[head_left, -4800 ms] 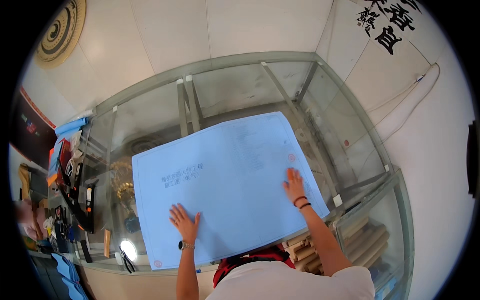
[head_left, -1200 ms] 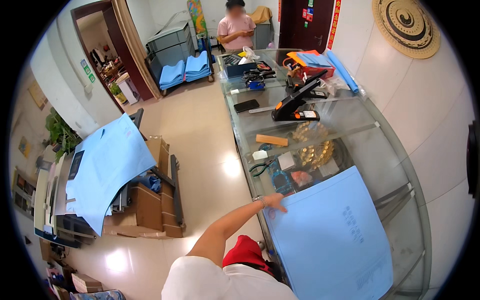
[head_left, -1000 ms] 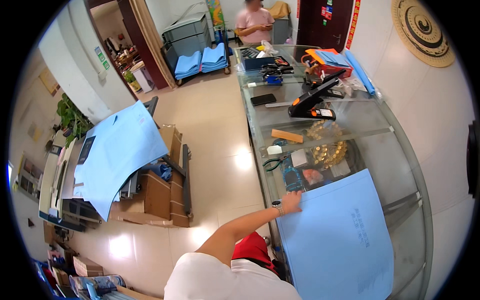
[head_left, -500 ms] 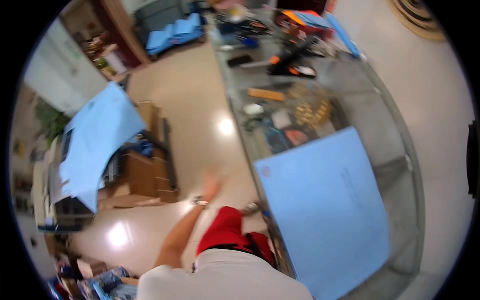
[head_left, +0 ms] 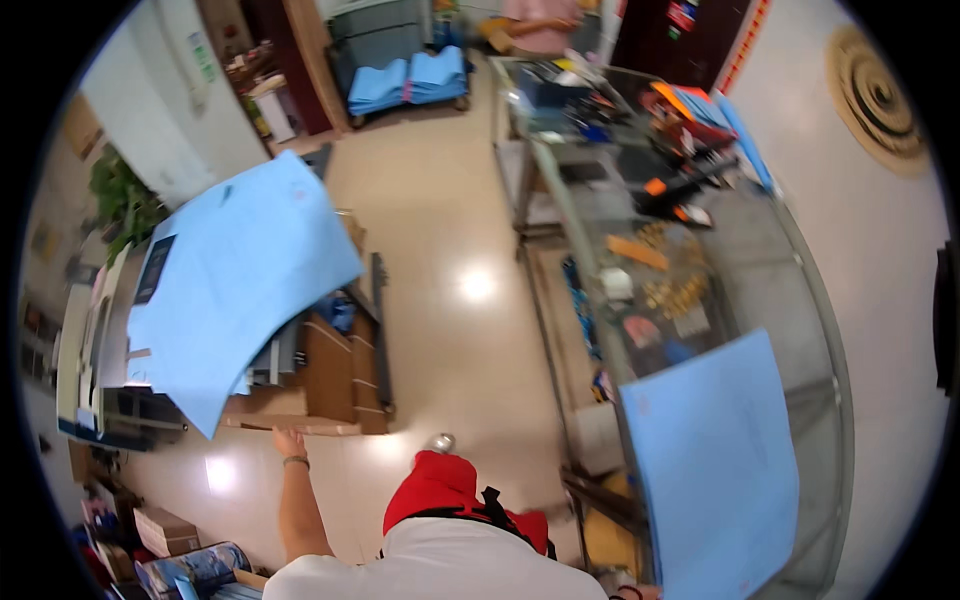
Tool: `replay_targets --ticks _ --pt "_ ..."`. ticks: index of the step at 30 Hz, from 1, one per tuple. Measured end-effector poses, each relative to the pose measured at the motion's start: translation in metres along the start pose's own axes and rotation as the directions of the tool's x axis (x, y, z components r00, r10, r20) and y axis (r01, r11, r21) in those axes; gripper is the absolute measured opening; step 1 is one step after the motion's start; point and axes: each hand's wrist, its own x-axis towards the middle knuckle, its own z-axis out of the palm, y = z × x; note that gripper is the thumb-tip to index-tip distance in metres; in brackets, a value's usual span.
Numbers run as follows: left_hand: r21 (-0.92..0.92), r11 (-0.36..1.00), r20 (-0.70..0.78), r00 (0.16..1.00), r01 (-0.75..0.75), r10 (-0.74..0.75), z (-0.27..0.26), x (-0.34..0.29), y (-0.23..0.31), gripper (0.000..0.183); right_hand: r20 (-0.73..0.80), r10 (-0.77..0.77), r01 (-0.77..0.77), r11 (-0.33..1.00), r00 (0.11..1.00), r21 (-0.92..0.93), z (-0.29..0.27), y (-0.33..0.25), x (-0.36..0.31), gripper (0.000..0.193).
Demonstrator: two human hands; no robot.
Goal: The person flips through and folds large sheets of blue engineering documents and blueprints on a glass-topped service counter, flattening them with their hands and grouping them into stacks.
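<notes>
My left hand [head_left: 290, 442] reaches out over the floor, close to the lower front edge of the cardboard box [head_left: 330, 372] at the left. Its fingers look stretched out, and nothing shows in them. Above the box a big light-blue sheet [head_left: 245, 245] drapes over a machine, its lower corner hanging down. At the bottom edge only a bit of my right hand [head_left: 643, 592] shows, with a dark bracelet at the wrist. It is beside the near end of another blue sheet [head_left: 715, 470] lying on the glass table; its fingers are hidden.
The glass-topped table [head_left: 770, 255] runs along the right, with tools, an orange strip [head_left: 637, 251] and small gold-coloured pieces [head_left: 675, 295]. Folded blue sheets [head_left: 410, 80] rest on a cart far off. A person [head_left: 540, 25] stands at the back. Boxes [head_left: 165, 530] sit lower left.
My left hand has moved left, from above the floor to near the cardboard box. The view has shifted, and part of my right hand now shows at the bottom.
</notes>
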Motion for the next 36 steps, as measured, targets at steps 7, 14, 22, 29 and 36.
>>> replay_targets --ticks 7,14,22,29,36 --pt "-0.358 0.933 -0.184 0.977 0.034 -0.107 -0.102 0.075 0.077 0.105 0.953 0.198 -0.124 0.965 -0.228 -0.23 0.288 -0.106 -0.407 0.047" --pt "-0.529 0.833 -0.106 0.961 0.162 -0.255 -0.112 0.136 0.093 0.129 0.559 0.499 0.078 0.788 -0.663 -0.61 0.373 -0.125 -0.725 0.075" --pt "-0.762 0.648 -0.191 0.956 -0.001 -0.223 -0.087 0.159 0.107 0.077 0.612 0.561 -0.431 0.435 -0.557 -0.791 0.37 -0.11 -0.864 0.065" --pt "-0.767 0.627 -0.191 0.981 -0.138 -0.018 -0.084 0.135 0.158 0.047 0.74 0.335 -0.605 0.429 -0.583 -0.67 0.389 -0.132 -0.84 0.049" --pt "-0.269 0.936 0.054 0.967 -0.227 0.25 -0.073 0.088 0.272 0.052 0.788 0.034 -0.475 0.782 -0.615 -0.404 0.389 -0.181 -0.852 0.045"
